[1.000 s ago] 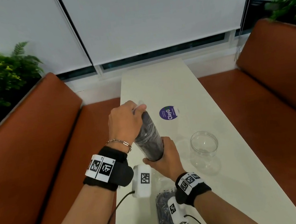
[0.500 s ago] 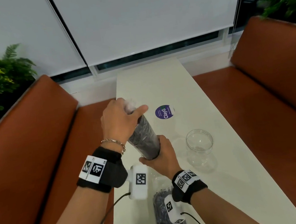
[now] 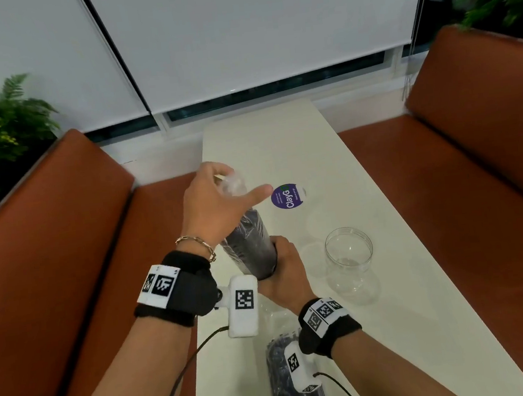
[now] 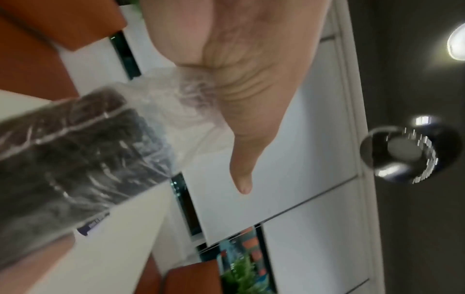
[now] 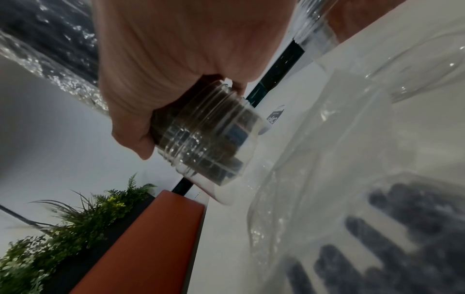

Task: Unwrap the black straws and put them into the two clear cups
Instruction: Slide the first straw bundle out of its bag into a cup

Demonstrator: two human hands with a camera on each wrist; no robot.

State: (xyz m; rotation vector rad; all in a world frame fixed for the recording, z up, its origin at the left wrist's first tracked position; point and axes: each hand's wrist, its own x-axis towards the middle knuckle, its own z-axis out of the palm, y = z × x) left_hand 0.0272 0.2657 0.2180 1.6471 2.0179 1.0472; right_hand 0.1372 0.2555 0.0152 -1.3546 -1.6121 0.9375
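A bundle of black straws (image 3: 249,247) in clear plastic wrap stands tilted, its lower end inside a clear ribbed cup (image 5: 208,135). My right hand (image 3: 284,276) grips that cup and the bundle's base above the table. My left hand (image 3: 218,199) holds the bunched top of the wrap (image 4: 176,103) in curled fingers, thumb stuck out; the wrap is stretched clear above the straw tips (image 4: 75,149). A second clear cup (image 3: 349,253) stands empty on the table to the right. Another wrapped pack of black straws (image 3: 283,385) lies flat near me, partly under my right wrist.
The long white table (image 3: 280,144) carries a round purple sticker (image 3: 287,196) beyond my hands. Orange benches (image 3: 65,250) run along both sides. Plants stand behind each bench. Loose clear plastic (image 5: 314,159) lies on the table beside the flat pack.
My left hand has risen and drawn the wrap upward, so empty clear plastic now shows above the straw tips. The right hand keeps its hold at the base.
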